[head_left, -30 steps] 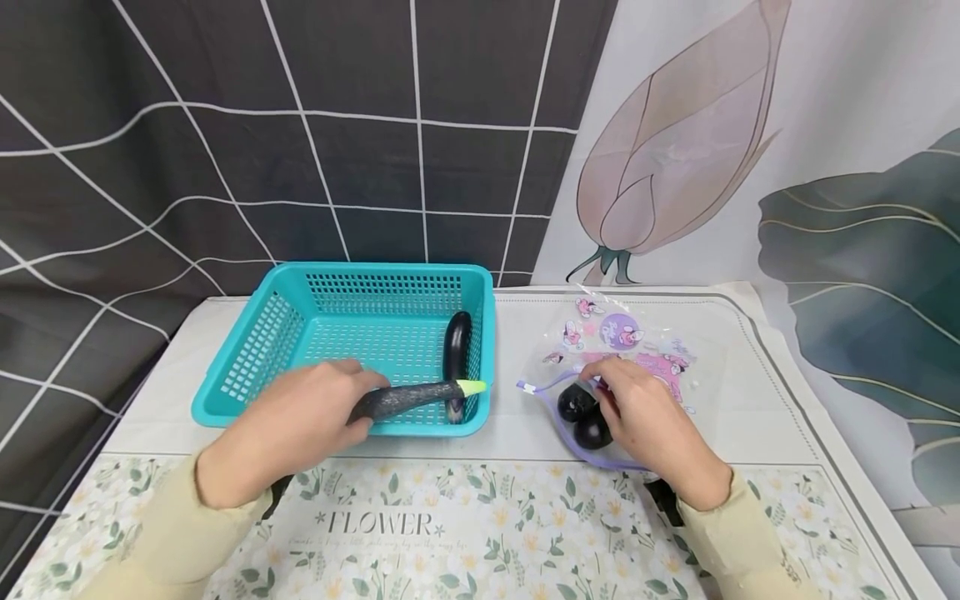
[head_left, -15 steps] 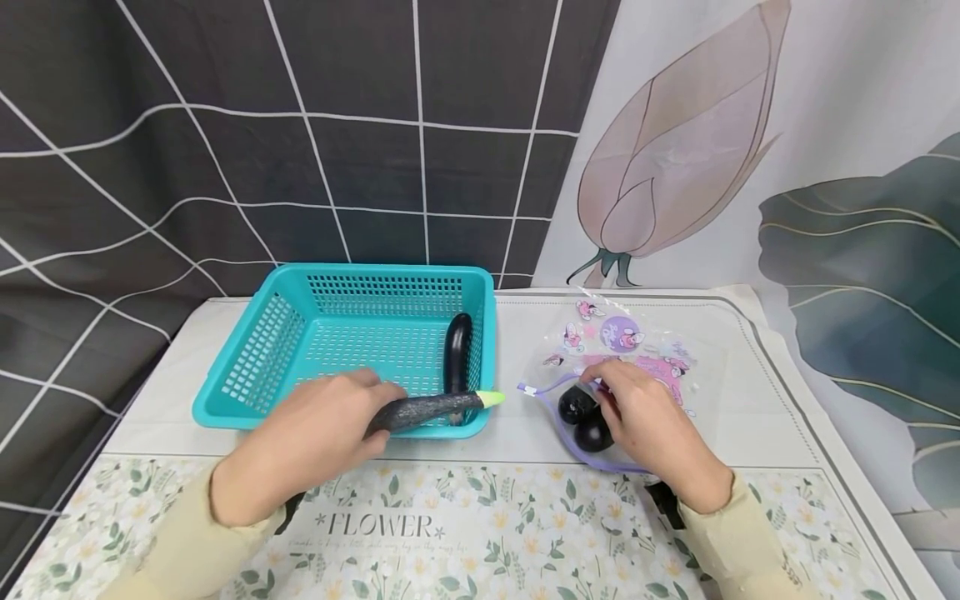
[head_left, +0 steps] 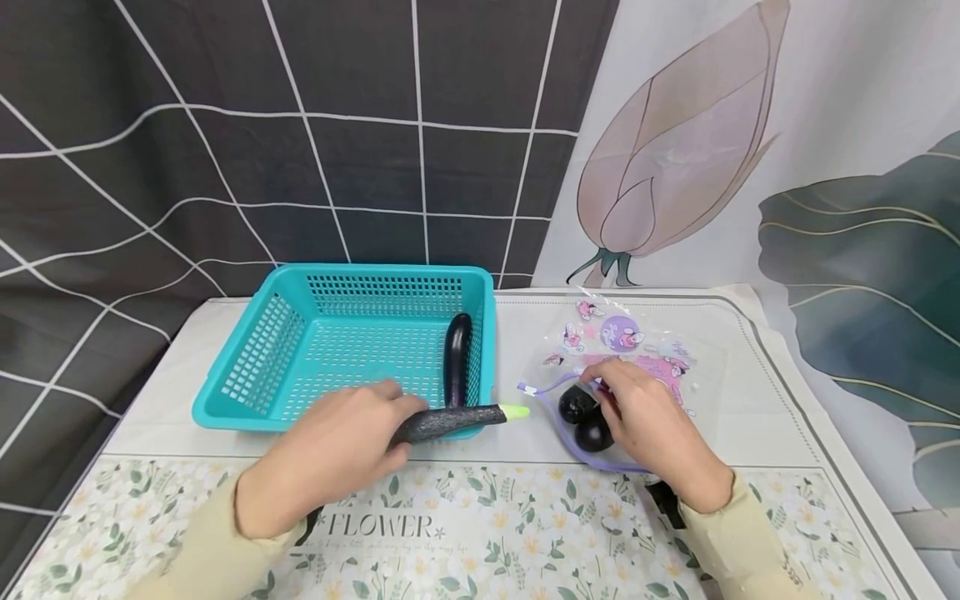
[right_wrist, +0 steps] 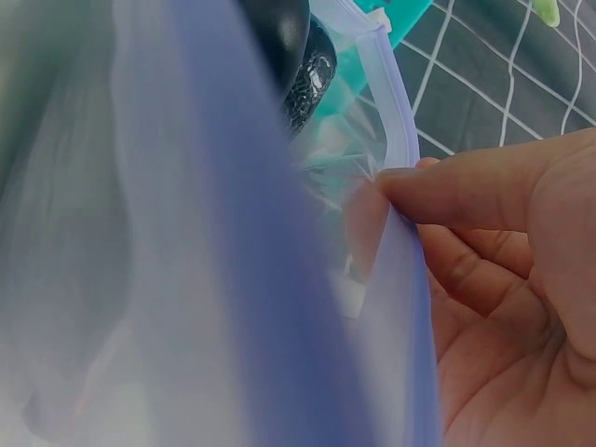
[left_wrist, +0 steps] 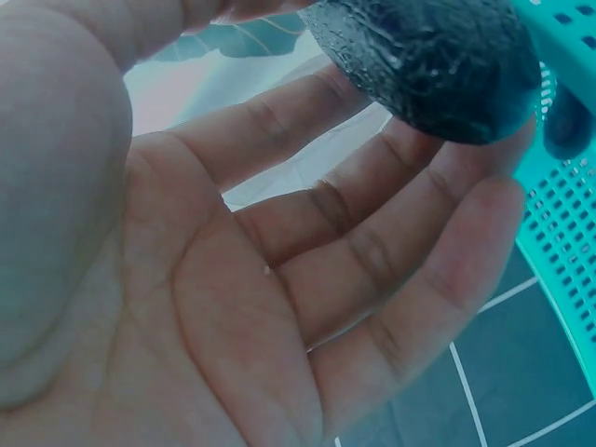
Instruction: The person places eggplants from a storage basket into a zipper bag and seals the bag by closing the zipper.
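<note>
My left hand (head_left: pixel 337 454) grips a long dark vegetable (head_left: pixel 461 421) with rough, wrinkled skin and a lime-green tip, by its left end. It is held over the basket's front right edge, its tip pointing right toward the bag. In the left wrist view, the vegetable's rounded dark end (left_wrist: pixel 428 65) rests at my fingertips. My right hand (head_left: pixel 652 417) pinches the purple zip edge (right_wrist: pixel 400 121) of a clear printed zip bag (head_left: pixel 660 367), keeping its mouth apart. Inside the bag show a wrinkled dark vegetable (head_left: pixel 576 404) and a smooth black one (head_left: pixel 594 432), side by side.
A turquoise perforated basket (head_left: pixel 232 392) stands at the left on the table. A smooth black eggplant (head_left: pixel 456 358) lies along its right side. The tabletop cover (head_left: pixel 517 517) is floral in front. Curtains (head_left: pixel 360 150) hang behind the table.
My left hand has moved right and toward me with the rough vegetable, bringing its green tip past the basket's right rim toward the bag. My right hand has stayed at the bag's edge.
</note>
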Available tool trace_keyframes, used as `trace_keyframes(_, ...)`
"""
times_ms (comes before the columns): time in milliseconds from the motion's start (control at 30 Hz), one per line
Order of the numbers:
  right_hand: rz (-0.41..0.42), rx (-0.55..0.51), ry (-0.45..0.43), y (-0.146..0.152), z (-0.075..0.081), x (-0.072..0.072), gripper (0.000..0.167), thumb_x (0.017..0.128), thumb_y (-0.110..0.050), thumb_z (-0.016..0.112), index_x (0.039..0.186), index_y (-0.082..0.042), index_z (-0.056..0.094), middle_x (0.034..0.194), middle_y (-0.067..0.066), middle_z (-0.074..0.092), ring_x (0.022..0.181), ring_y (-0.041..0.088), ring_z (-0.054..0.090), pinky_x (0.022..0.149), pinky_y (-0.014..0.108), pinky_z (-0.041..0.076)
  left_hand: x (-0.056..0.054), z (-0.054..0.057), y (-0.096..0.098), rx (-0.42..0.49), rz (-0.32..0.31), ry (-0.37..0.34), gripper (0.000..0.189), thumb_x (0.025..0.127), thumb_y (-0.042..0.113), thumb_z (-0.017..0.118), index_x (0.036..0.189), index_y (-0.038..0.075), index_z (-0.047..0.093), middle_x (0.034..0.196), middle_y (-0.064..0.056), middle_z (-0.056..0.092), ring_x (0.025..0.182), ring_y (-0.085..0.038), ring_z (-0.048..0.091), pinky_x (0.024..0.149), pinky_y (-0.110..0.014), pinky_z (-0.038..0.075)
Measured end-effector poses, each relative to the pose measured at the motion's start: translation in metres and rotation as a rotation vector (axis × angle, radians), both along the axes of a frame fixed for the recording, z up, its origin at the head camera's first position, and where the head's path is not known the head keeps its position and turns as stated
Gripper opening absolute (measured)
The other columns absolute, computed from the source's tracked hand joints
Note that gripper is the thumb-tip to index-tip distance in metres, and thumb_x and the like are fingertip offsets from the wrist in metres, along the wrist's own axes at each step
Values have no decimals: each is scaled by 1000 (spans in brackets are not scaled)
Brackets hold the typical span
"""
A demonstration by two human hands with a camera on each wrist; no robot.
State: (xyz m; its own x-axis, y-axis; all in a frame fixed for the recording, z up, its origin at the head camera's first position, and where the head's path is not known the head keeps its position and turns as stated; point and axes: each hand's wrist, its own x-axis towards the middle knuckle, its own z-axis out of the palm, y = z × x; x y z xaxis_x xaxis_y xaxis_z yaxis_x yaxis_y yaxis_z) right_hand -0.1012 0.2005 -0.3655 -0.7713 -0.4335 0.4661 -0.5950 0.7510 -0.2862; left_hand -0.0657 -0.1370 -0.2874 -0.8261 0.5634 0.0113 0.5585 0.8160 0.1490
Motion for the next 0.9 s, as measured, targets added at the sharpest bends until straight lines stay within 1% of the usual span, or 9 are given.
trace_keyframes(100, 2, -1, 10, 0, 0, 0, 26, 82, 13, 71, 100, -4, 65, 96, 9, 69, 82, 20, 66, 68, 39, 55, 1, -1, 4, 0, -2, -14, 36, 81, 18, 77, 116, 10, 73, 93, -2, 66, 72, -14, 58, 64, -37, 52)
trace_keyframes(200, 1, 0, 11, 0, 0, 0, 26, 82, 13, 71, 100, -4, 65, 96, 9, 69, 83, 20, 66, 69, 39, 56, 2, -2, 8, 0, -6, -28, 36, 82, 18, 76, 117, 10, 73, 94, -3, 66, 72, -15, 58, 65, -38, 52)
trace_keyframes(300, -3, 2, 6, 0, 0, 0, 26, 82, 13, 71, 100, -4, 66, 96, 8, 69, 83, 20, 66, 69, 39, 56, 2, -4, 12, 6, -22, -27, 36, 82, 17, 75, 117, 9, 73, 92, -2, 65, 70, -15, 57, 63, -37, 51)
trace_keyframes(400, -5, 2, 5, 0, 0, 0, 26, 82, 13, 71, 100, -4, 66, 97, 9, 69, 83, 20, 66, 69, 39, 56, 2, -6, 15, 15, -41, -19, 36, 82, 17, 75, 117, 10, 73, 91, -2, 65, 65, -13, 54, 58, -35, 49)
trace_keyframes(500, -2, 0, 8, 0, 0, 0, 26, 82, 13, 71, 101, -4, 66, 97, 9, 70, 85, 21, 67, 70, 40, 56, 2, -8, 18, 25, -53, -13, 36, 82, 17, 75, 117, 10, 73, 90, -3, 65, 62, -11, 51, 56, -33, 47)
trace_keyframes(733, 4, -7, 11, 0, 0, -1, 25, 81, 13, 71, 100, -4, 66, 97, 10, 70, 88, 25, 69, 72, 41, 57, 2, -9, 25, 37, -73, -3, 35, 81, 15, 74, 116, 8, 73, 89, -3, 65, 63, -11, 51, 57, -34, 49)
trace_keyframes(900, 5, -6, 12, 0, 1, -1, 25, 81, 13, 71, 100, -4, 66, 96, 9, 70, 85, 23, 68, 71, 41, 56, 3, -10, 30, 33, -83, -12, 33, 82, 16, 75, 114, 9, 73, 88, -1, 64, 64, -11, 54, 58, -33, 50)
